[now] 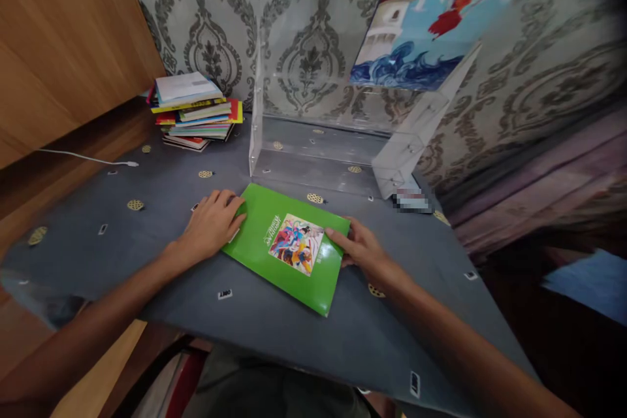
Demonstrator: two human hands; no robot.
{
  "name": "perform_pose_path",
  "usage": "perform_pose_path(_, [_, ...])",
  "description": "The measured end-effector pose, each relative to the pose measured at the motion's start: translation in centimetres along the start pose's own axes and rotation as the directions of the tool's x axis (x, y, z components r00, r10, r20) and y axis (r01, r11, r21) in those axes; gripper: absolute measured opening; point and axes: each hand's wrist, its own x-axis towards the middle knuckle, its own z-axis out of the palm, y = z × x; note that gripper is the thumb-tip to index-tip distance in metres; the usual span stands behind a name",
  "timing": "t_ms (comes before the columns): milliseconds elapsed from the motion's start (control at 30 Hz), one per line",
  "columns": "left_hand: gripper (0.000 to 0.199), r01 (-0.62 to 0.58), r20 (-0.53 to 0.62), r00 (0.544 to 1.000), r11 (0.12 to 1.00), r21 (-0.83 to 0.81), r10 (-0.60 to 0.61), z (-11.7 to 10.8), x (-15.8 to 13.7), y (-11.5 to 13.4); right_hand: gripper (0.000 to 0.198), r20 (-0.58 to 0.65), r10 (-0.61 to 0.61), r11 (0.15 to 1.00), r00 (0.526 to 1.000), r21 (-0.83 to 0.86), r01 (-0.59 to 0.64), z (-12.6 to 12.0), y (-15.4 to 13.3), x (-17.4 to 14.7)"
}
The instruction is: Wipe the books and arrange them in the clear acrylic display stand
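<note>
See a stack of books (196, 114) at the back left of the gray tablecloth (186, 297). Resting the left hand (209, 222) at the left edge of the green book (255, 255); can't tell whether gripping or merely touching. See it cover up, just in front of a clear rack (321, 166). Grasping the book's right edge with the right hand (365, 251), thumb on top.

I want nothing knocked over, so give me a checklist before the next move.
1. Right hand grips book: ok, thumb on top.
2. Left hand touches book: ok, at its left edge.
3. Book shut: ok, picture facing up.
4. Book apart from stand: cannot tell, far corner very near it.
5. Stack tidy: not ok, edges jut out unevenly.
6. Cable apart from book: ok, off to the left.
</note>
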Motion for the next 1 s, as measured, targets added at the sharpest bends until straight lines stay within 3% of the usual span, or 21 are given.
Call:
perform_pose_path(167, [0.038,-0.003,0.008,1.0,0.999,-0.035,0.004,1.5,1.0,0.4,0.053,0.112,0.04,0.998,0.993,-0.051,-0.034,-0.5,0.4,-2.3])
perform_pose_path(333, [0.039,-0.215,-0.052,0.976,0.976,-0.044,0.213,1.5,2.8,-0.9,0.056,0.341,0.222,0.975,0.914,-0.095,-0.201,-1.1,1.5,-6.2])
perform_pose_path(467, [0.044,-0.321,-0.079,0.942,0.945,0.067,0.326,1.4,6.0,-1.2,0.053,0.418,0.253,0.967,0.873,-0.125,-0.22,-0.6,2.4,-8.3])
perform_pose_path(567, [0.049,-0.283,-0.094,0.951,0.953,0.109,0.293,1.3,7.8,-0.6,0.051,0.463,0.263,0.962,0.846,-0.188,-0.196,0.3,2.6,-8.6])
perform_pose_path(667, [0.048,-0.105,-0.116,0.987,0.991,0.083,0.114,0.9,7.5,-0.2,0.05,0.485,0.27,0.953,0.832,-0.256,-0.16,1.1,2.4,-8.7])
perform_pose_path(733, [0.043,0.016,-0.146,0.989,1.0,0.016,-0.013,0.6,6.0,-0.3,0.047,0.486,0.261,0.941,0.834,-0.321,-0.107,1.1,2.1,-8.7])
perform_pose_path(800, [0.037,0.051,-0.187,0.98,0.995,-0.082,-0.066,0.2,3.8,-0.4,0.042,0.468,0.209,0.896,0.859,-0.444,0.024,0.8,1.4,-8.5])
perform_pose_path(900, [0.031,-0.024,-0.196,0.98,0.983,-0.182,-0.012,-0.1,0.2,-0.6,0.043,0.409,0.001,0.716,0.912,-0.637,0.285,0.3,-0.3,-7.5])
perform_pose_path(1000, [0.029,-0.083,-0.166,0.985,0.973,-0.217,0.047,0.3,-2.1,-0.4,0.037,0.421,-0.193,0.556,0.886,-0.697,0.453,1.8,-2.4,-5.4])
